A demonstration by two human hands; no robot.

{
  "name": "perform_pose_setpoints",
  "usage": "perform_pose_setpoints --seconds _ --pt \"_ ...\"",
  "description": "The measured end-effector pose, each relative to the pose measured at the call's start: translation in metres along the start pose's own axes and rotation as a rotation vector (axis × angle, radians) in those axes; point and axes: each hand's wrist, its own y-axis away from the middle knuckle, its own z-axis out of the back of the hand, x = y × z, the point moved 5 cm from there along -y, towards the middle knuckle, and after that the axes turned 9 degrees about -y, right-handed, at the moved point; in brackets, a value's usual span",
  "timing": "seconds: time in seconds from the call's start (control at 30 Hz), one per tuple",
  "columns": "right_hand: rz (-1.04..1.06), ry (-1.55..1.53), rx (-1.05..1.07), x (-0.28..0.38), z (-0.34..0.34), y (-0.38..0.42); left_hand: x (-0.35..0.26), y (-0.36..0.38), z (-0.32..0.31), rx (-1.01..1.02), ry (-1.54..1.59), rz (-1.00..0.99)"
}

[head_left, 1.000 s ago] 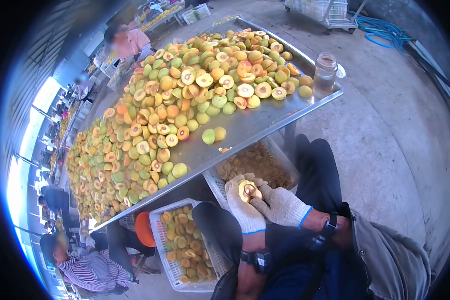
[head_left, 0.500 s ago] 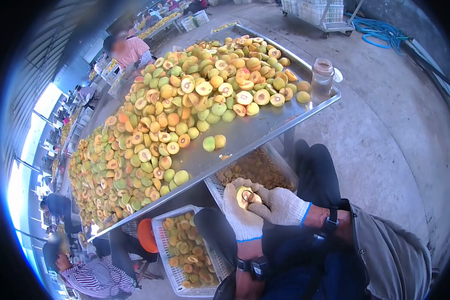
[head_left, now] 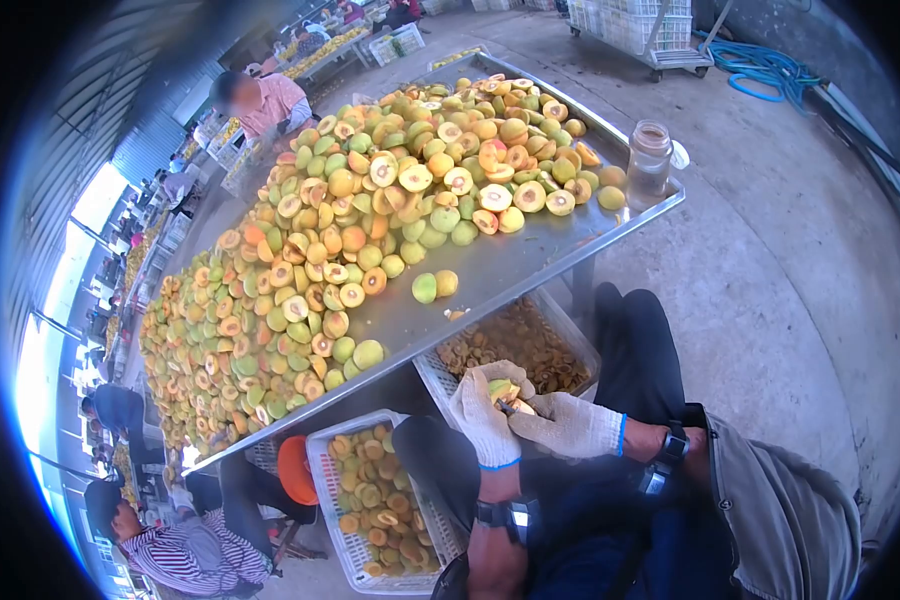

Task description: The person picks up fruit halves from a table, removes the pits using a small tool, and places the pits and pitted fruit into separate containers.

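My left hand (head_left: 484, 425), in a white knitted glove, is closed around a cut yellow-green peach half (head_left: 501, 388). In my gloved right hand (head_left: 568, 424) is a small curved pitting tool (head_left: 507, 407); its dark tip meets the fruit, while fingers hide the rest. Both hands are together over my lap, just in front of a white crate (head_left: 434, 380) that holds brown pits and scraps. Beyond them, a heap of halved peaches (head_left: 370, 215) covers much of a metal table (head_left: 490, 290). Two pieces of fruit (head_left: 435, 286) lie apart from the heap.
A white crate (head_left: 322, 490) of peach halves stands left of my knee, beside an orange bucket (head_left: 295, 470). A clear jar (head_left: 649, 165) is on the table's right corner. Co-workers sit at left (head_left: 195, 545) and across the table (head_left: 270, 105). A blue hose (head_left: 760, 70) lies on the floor.
The peach half has tipped in my left hand, so its cut face shows less. My right hand has shifted slightly, with the tool now at the fruit's near edge.
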Motion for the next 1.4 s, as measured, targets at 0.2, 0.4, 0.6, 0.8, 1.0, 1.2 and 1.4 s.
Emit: perform_pose_setpoints --seconds 0.2,0.4,0.6,0.8,1.0,1.2,1.4 --pt "0.289 0.056 -0.070 -0.007 -0.002 -0.011 0.003 -0.008 0.004 0.056 -0.053 -0.009" --pt "-0.054 -0.357 0.238 -0.021 -0.012 -0.013 0.007 -0.018 0.008 0.232 -0.096 -0.080" --pt "-0.184 -0.596 0.501 -0.029 -0.005 -0.015 0.008 -0.020 -0.001 0.478 -0.024 -0.105" --pt "-0.165 -0.684 0.596 -0.043 0.002 -0.020 0.017 -0.022 -0.009 0.532 -0.062 -0.005" --pt "-0.197 -0.534 0.520 -0.039 0.009 -0.020 0.039 -0.015 -0.005 0.456 0.317 0.299" --pt "-0.168 -0.701 0.631 -0.040 0.005 -0.014 0.057 -0.018 -0.002 0.383 0.348 0.509" --pt "-0.163 -1.130 0.690 -0.055 0.009 -0.021 0.076 -0.032 0.016 0.102 0.630 0.467"
